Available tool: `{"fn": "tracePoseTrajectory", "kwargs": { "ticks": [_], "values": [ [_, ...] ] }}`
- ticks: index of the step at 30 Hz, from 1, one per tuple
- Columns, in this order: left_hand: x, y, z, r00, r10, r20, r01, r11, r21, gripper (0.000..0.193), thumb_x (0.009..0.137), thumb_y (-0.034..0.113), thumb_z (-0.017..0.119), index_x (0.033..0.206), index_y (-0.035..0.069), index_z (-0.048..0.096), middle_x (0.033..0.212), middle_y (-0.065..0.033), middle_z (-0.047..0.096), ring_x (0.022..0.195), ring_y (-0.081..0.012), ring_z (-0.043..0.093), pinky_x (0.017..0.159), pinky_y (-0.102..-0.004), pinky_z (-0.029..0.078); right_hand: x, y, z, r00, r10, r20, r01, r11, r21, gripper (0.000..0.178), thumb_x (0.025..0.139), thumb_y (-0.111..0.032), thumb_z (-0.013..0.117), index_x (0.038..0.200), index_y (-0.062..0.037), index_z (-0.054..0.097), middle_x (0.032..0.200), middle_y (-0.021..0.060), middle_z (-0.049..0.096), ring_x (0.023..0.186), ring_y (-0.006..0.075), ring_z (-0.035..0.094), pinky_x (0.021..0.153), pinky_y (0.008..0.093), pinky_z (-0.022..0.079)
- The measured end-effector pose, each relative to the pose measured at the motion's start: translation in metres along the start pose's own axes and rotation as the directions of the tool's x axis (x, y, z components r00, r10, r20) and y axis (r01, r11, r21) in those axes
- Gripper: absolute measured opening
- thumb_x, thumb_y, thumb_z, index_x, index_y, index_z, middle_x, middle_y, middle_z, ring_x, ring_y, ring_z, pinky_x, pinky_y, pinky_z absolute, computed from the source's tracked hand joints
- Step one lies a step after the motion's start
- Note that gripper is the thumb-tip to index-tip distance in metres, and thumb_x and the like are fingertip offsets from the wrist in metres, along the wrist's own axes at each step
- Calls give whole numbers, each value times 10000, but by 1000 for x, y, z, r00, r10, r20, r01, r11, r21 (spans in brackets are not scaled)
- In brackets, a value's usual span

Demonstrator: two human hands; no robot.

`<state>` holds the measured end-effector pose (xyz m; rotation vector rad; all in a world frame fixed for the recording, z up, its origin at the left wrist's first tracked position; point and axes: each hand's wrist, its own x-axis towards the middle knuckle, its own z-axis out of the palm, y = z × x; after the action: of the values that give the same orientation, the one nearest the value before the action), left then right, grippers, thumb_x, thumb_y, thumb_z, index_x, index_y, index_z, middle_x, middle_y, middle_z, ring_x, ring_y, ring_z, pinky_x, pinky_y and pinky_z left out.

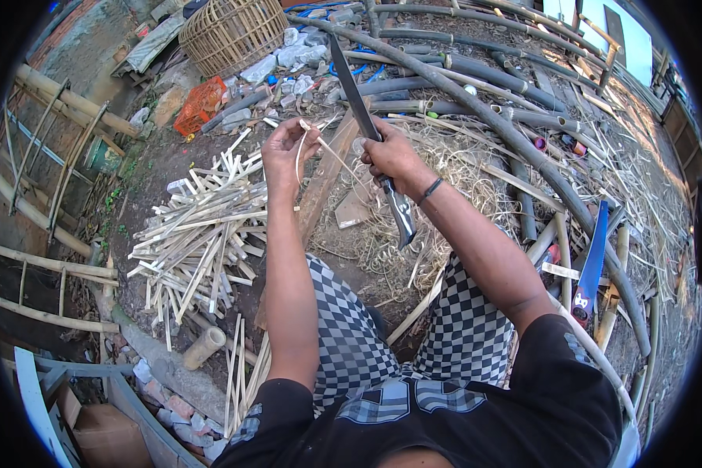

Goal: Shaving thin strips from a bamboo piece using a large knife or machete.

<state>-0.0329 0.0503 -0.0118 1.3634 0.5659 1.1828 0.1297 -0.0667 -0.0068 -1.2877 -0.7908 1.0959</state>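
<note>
My right hand (394, 158) is closed around a long knife (348, 78), near where its dark blade meets the handle. The blade points up and away, and the dark and silver handle end sticks out below my hand toward my knees. Level with it on the left, my left hand (290, 150) pinches a thin, pale bamboo strip (337, 156) between thumb and fingers. One part of the strip curls down by my wrist, and another slants toward the knife. Beneath both hands lies a wooden plank (317, 201). A heap of split bamboo sticks (199, 226) is left of my left forearm.
Curly bamboo shavings (437, 203) cover the ground ahead. Long bamboo poles (515, 144) cross the right side, near a blue handsaw (592, 261). Farther off are an orange crate (200, 105), a woven basket (234, 35) and rubble. A bamboo frame (51, 292) stands at left.
</note>
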Motion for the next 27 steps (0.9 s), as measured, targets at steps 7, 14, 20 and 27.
{"fn": "tracePoseTrajectory", "kwargs": {
  "ticks": [7, 14, 20, 27],
  "values": [
    [1, 1, -13, 999, 15, -33, -14, 1000, 27, 279, 848, 63, 774, 1095, 47, 646, 997, -49, 702, 926, -137, 684, 818, -326, 606, 9, -12, -18, 998, 11, -57, -4, 993, 117, 364, 1007, -84, 463, 1348, -207, 439, 680, -20, 446, 459, 42, 342, 400, 239, 323],
    [-1, 9, -11, 997, 15, -81, -8, 997, 77, 265, 854, 79, 774, 1087, 30, 659, 1020, -73, 715, 924, -147, 690, 817, -319, 600, 10, -21, -48, 979, -117, -169, 131, 989, 70, 264, 1020, -105, 434, 1278, -144, 395, 688, -17, 455, 458, 48, 374, 403, 265, 399],
    [5, 0, -14, 996, 70, -56, -66, 996, 61, 306, 840, 59, 782, 1120, 9, 670, 952, -39, 694, 865, -124, 680, 790, -293, 612, 1, -23, -31, 963, 98, 250, -165, 951, 261, 171, 1020, -133, 456, 1167, -85, 384, 722, 11, 486, 502, 55, 411, 428, 277, 433],
    [2, -1, -5, 998, 61, -15, -59, 996, 65, 322, 827, 77, 798, 1119, 4, 684, 945, -37, 698, 855, -118, 678, 790, -289, 614, -17, -22, 1, 873, 132, 469, -264, 937, 228, 154, 1037, -157, 440, 1175, -109, 394, 675, -45, 406, 459, 24, 340, 402, 243, 389]
  ]
}}
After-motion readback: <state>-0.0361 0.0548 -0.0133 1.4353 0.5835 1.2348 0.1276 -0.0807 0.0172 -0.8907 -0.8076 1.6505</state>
